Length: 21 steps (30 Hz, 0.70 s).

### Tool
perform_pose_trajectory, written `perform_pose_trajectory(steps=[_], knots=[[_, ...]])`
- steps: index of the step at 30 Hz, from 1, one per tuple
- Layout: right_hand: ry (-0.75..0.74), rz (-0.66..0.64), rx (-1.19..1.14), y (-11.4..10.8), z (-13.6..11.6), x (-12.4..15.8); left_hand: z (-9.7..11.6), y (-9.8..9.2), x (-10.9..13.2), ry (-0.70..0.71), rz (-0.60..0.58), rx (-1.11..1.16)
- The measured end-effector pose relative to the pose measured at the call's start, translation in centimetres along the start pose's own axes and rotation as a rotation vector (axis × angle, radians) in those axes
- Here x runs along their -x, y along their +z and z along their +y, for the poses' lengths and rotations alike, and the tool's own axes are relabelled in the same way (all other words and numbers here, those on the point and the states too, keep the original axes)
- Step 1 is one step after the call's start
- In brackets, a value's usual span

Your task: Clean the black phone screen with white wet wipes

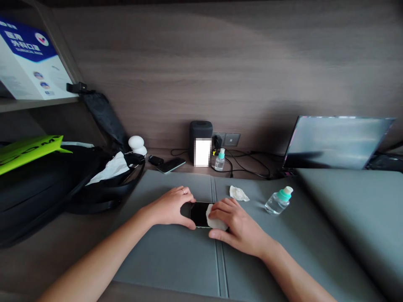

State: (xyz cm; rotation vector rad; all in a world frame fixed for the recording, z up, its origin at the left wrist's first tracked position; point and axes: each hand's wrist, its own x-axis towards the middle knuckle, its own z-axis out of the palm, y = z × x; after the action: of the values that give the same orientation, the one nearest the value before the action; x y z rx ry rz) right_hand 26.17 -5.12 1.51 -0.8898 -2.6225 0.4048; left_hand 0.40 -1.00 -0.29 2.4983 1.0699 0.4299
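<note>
A black phone (pixel 199 213) lies screen up on the grey desk mat (pixel 176 260). My left hand (pixel 171 206) grips its left end, fingers curled round the edge. My right hand (pixel 237 224) presses a white wipe (pixel 214 221) onto the right part of the screen, fingers closed over it. A crumpled white wipe (pixel 238 193) lies on the mat just beyond my right hand. A small clear spray bottle with a teal cap (pixel 278 201) lies tilted to the right of it.
A black bag (pixel 47 184) with a green item sits at the left. Along the back wall stand a black speaker (pixel 200 130), a second small spray bottle (pixel 220 160), another phone (pixel 171 165), a white round object (pixel 137 144) and cables. A laptop (pixel 336 142) is open at the right.
</note>
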Motion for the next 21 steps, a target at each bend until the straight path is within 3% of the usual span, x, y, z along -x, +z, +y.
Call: perform_pose_trajectory(steps=[9,14,21], knots=[[0.036,0.043,0.028,0.07,0.29,0.07,0.19,-0.25,0.09,-0.004,-0.008,0.011],[-0.014,-0.016,0.038,0.49,-0.24,-0.32,-0.07,0.04,-0.04,-0.007,0.002,0.022],[0.016,0.046,0.089,0.65,0.26,-0.2,0.11,-0.12,0.01,-0.003,-0.014,0.018]])
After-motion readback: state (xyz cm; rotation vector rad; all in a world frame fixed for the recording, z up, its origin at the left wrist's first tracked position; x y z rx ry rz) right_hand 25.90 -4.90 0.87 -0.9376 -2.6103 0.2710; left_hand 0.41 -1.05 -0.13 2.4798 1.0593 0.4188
